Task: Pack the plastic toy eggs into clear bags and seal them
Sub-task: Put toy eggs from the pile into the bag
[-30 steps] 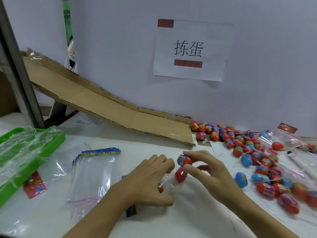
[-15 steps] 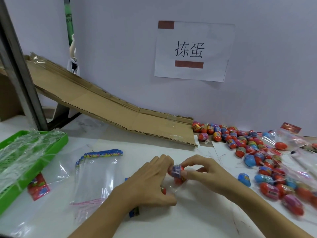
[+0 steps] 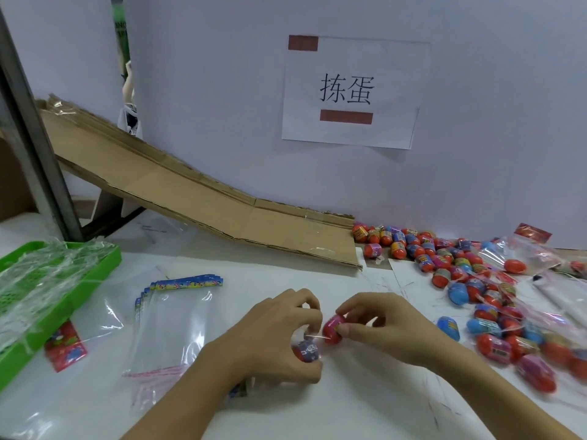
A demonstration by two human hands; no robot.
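Eggs are going into a clear bag [image 3: 309, 339] near the tabletop's front edge. One red egg [image 3: 333, 329] is pinched between the right hand's [image 3: 386, 328] thumb and fingertips at the bag's mouth, probably to slide it in. The left hand [image 3: 278, 336] curls its fingers round the bag, gripping it so the mouth stays open; an egg with a blue band [image 3: 306, 350] already sits inside. Loose eggs [image 3: 444, 258] lie toward the right edge, spare bags [image 3: 171, 325] to the left within easy reach.
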